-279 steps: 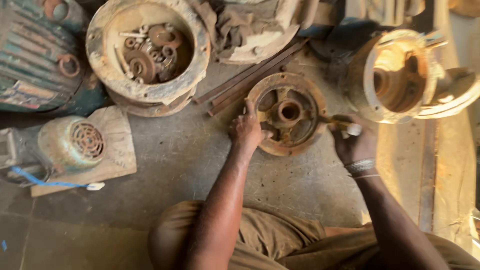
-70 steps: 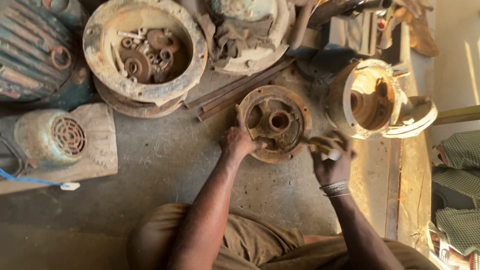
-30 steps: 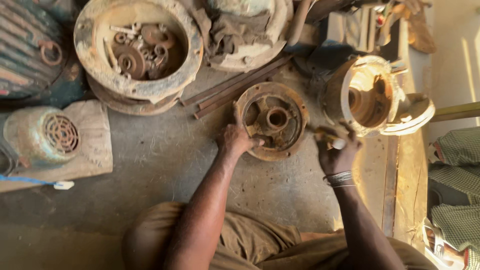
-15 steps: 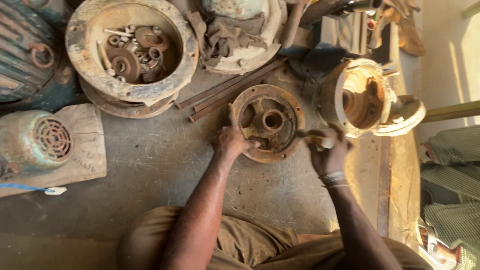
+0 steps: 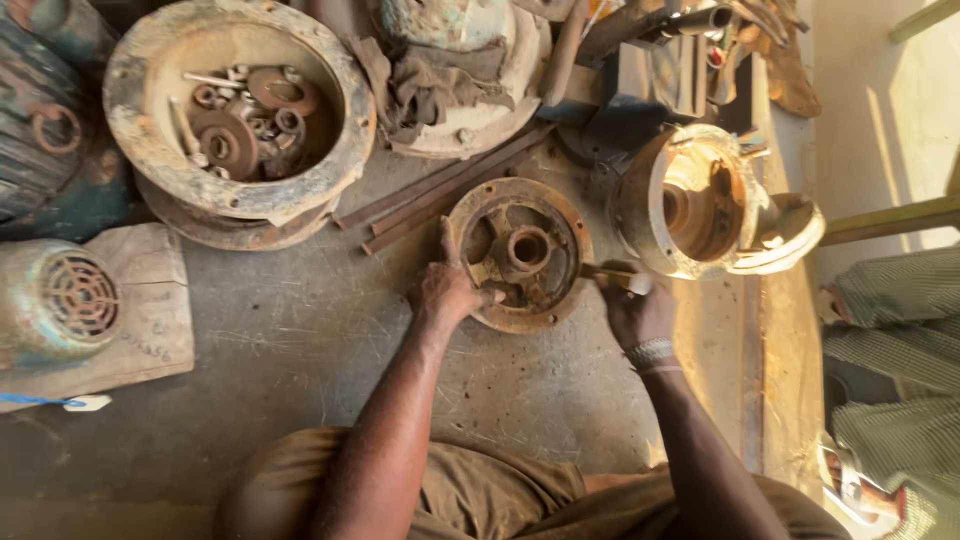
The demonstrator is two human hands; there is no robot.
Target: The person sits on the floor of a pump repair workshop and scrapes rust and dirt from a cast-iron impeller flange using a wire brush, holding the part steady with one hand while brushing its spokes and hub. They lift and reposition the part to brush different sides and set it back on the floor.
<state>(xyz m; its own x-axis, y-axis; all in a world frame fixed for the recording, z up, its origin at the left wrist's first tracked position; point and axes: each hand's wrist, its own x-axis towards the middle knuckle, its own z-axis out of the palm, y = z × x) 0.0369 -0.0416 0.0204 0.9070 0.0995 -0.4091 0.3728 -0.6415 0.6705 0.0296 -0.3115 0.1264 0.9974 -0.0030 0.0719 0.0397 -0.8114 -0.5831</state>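
Your left hand (image 5: 447,292) clamps rusty end cover (image 5: 520,253) at 8 o'clock rim, centre floor. Right hand (image 5: 632,305) grips small tool (image 5: 608,273) at 3 o'clock. Step looks like scraping rim; next, probably steady pressure.

Round end cover (image 5: 520,255): cast metal, rusty brown, rough and matt. Large drum housing (image 5: 240,120), far left: corroded metal, flaking pale crust on the rim. Loose rings and washers (image 5: 245,110) inside it: rusted metal. Rag (image 5: 430,85): grimy cloth, limp. Board (image 5: 140,320), left: bare wood, dull. Floor (image 5: 300,340): scratched concrete, dusty, matt. Wrist bangle (image 5: 650,352): metal, faint sheen.
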